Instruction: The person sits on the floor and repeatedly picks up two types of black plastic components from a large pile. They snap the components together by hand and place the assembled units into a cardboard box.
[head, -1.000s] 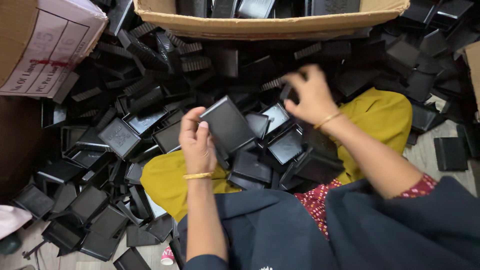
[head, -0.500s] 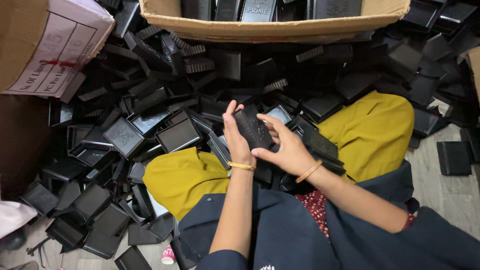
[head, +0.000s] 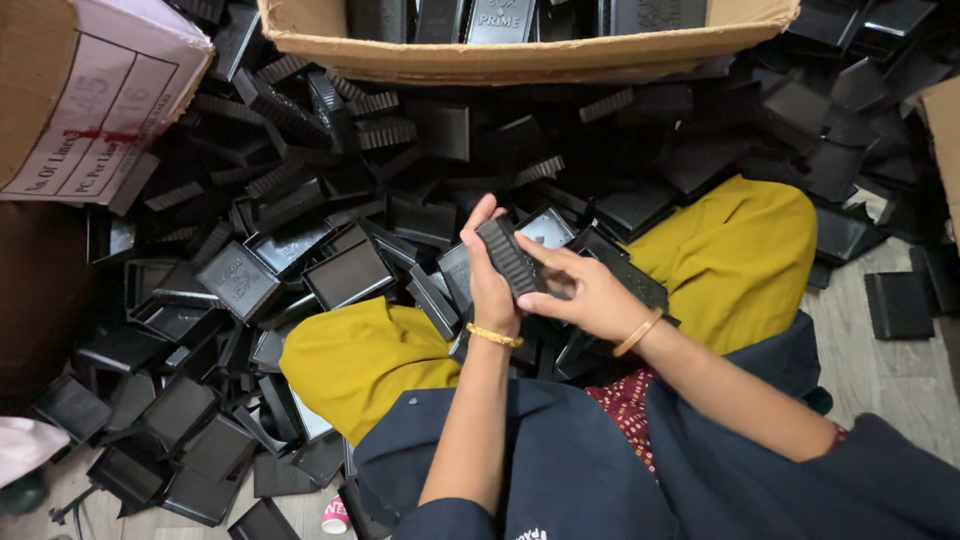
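since 0.5 s ago the ribbed black plastic part (head: 508,256) turned edge-up, both hands still on it. left hand (head: 490,285) grips it from behind, right hand (head: 580,295) closes on its front, above the yellow lap (head: 370,355). seems the fitting step; next needs firm, aligned press. pile of black trays (head: 300,250) and cardboard box (head: 520,55) beyond.

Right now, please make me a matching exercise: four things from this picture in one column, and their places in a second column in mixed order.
Things:
1. ribbed black part
2. open cardboard box
3. white-sided carton
4. lone black tray

Places:
A. top left corner of the view
B. on the bare floor at the right
C. held between the left hand and the right hand
D. top centre, behind the pile of black parts

Pairs: 1-C, 2-D, 3-A, 4-B
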